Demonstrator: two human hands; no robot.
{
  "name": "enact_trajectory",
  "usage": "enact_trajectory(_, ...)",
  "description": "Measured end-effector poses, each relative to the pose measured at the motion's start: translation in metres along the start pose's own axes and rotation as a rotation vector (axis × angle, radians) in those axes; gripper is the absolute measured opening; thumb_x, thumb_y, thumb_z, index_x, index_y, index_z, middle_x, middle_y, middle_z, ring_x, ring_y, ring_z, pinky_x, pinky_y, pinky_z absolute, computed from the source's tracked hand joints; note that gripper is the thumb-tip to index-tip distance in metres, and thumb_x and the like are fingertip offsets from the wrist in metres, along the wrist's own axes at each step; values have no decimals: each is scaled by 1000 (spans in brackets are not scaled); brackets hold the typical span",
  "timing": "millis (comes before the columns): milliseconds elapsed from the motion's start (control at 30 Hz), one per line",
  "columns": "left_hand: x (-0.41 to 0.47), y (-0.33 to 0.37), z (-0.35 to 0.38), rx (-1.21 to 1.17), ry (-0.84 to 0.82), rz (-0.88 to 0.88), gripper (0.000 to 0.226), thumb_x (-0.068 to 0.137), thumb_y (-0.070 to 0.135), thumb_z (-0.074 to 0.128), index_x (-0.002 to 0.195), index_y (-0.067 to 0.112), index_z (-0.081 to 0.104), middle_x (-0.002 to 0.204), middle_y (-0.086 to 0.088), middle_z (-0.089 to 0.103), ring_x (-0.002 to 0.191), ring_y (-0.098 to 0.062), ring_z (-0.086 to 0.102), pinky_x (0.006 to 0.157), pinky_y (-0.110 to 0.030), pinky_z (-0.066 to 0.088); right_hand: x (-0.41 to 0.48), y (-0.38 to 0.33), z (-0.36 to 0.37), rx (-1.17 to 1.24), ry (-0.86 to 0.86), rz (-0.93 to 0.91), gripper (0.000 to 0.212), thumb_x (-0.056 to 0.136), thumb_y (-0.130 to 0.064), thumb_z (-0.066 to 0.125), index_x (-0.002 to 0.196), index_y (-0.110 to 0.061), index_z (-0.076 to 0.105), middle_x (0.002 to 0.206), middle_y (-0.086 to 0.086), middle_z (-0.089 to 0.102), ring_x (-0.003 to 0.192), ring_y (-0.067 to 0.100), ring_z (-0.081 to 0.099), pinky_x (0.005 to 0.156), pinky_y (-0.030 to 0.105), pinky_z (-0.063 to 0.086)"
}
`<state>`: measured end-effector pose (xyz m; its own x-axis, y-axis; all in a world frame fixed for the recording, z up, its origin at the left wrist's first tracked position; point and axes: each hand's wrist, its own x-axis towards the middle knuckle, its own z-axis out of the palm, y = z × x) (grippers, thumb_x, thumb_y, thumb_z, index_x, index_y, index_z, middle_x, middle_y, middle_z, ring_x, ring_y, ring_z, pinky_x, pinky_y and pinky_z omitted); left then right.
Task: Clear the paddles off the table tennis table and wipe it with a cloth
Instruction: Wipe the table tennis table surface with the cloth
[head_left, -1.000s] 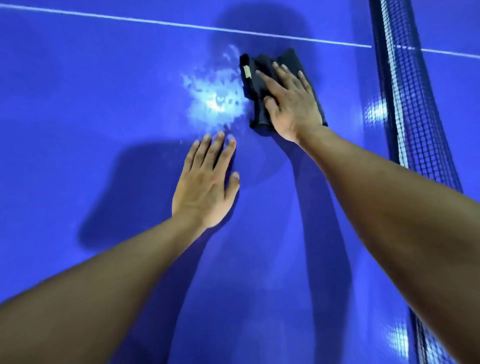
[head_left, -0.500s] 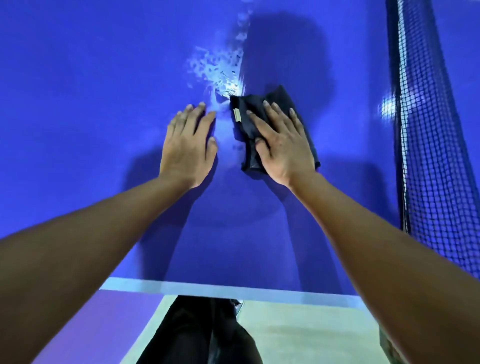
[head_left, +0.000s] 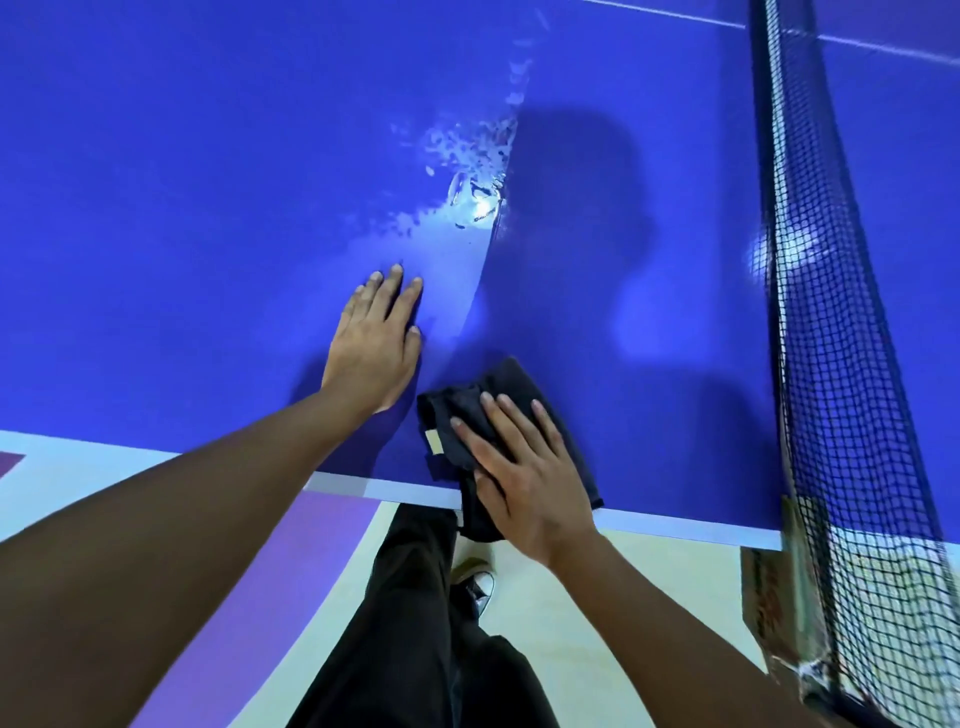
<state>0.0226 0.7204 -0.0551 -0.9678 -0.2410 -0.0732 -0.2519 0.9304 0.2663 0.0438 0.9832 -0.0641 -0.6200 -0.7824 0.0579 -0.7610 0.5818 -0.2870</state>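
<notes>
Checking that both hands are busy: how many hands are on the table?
2. The left hand lies flat on the bare blue table; the right hand presses the dark cloth at the table's near edge.

Bright glare (head_left: 480, 208) on glossy table (head_left: 156, 208), soft body shadow (head_left: 571, 218) beside it, wide-angle bending at edges

a black net (head_left: 841, 364) stands upright along the right side. below, black trousers (head_left: 405, 623) and a dark shoe (head_left: 480, 590) stand on a cream floor (head_left: 649, 597) with a purple patch (head_left: 291, 571).
</notes>
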Motion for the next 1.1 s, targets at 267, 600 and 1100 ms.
enact_trajectory(267, 18, -15, -15, -31, 52, 15, 50, 96, 24, 39, 142, 11, 52, 149, -17, 47, 133, -39, 46, 108, -48, 38, 70, 33, -4, -37, -30, -46, 55, 103, -35, 43, 158, -35, 34, 169, -2, 21, 157, 14, 14, 126, 49, 17)
enact_trajectory(600, 154, -50, -32, -19, 89, 37, 58, 97, 27, 36, 153, 11, 41, 158, -13, 40, 146, -36, 36, 117, -51, 33, 252, 118, -13, -73, 37, 86, 56, 101, -37, 38, 156, -35, 37, 167, -1, 26, 155, 14, 20, 127, 45, 12)
enact_trajectory(1100, 207, -66, -21, 73, 44, -4, 59, 104, 30, 30, 160, 13, 28, 168, -10, 21, 156, -31, 16, 125, -51, 19, 524, 287, -59, -101, 55, 360, 58, 99, -38, 34, 158, -37, 33, 166, 4, 28, 155, 20, 21, 127, 42, 8)
